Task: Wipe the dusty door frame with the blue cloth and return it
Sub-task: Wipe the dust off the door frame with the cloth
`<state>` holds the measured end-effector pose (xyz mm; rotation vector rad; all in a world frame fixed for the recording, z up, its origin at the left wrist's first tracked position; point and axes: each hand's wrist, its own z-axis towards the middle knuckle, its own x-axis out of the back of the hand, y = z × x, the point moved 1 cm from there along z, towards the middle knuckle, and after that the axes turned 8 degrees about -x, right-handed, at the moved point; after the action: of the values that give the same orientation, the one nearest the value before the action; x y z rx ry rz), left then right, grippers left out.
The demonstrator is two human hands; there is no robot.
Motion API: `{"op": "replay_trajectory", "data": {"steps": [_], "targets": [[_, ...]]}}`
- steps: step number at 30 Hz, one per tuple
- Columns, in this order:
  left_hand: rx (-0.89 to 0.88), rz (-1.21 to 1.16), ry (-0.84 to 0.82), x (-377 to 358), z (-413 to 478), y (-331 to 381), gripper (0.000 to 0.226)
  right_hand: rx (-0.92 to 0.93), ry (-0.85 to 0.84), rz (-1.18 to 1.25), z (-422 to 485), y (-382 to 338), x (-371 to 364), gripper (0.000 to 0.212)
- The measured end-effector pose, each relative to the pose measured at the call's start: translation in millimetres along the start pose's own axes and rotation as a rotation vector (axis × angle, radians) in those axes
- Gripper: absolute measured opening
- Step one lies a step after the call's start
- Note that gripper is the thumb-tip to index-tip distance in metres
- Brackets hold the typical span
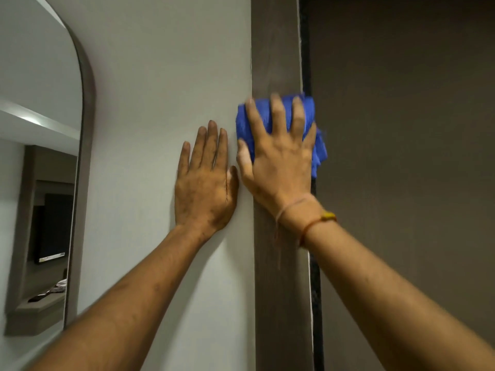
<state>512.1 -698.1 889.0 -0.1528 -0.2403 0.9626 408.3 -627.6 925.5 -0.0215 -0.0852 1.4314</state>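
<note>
A grey-brown door frame (277,49) runs top to bottom through the middle of the view. My right hand (278,162) presses a bunched blue cloth (320,148) flat against the frame at about mid-height, fingers spread over it. The cloth pokes out above my fingertips and to the right of my hand, over the frame's edge. My left hand (205,183) lies flat on the pale wall (166,76) just left of the frame, fingers together and pointing up, holding nothing. Its thumb almost touches my right hand.
A brown door (401,156) fills the right side, with a dark gap (316,303) between it and the frame. An arched mirror (40,156) with a grey rim hangs on the wall at far left and reflects a room.
</note>
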Motion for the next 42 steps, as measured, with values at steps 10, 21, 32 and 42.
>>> {"op": "replay_trajectory", "data": {"steps": [10,21,32,42], "targets": [[0.002,-0.001,-0.001,0,0,-1,0.061,0.101,-0.087,-0.058,11,6,7,0.065],[-0.005,-0.007,0.004,-2,-1,-2,0.06,0.095,-0.052,-0.064,-60,13,3,0.069],[-0.022,-0.015,0.0,0,-2,0,0.059,0.0,-0.011,-0.05,-4,-1,3,0.07],[-0.026,-0.01,-0.038,1,-4,-1,0.06,0.076,-0.114,-0.078,-4,2,11,0.072]]}}
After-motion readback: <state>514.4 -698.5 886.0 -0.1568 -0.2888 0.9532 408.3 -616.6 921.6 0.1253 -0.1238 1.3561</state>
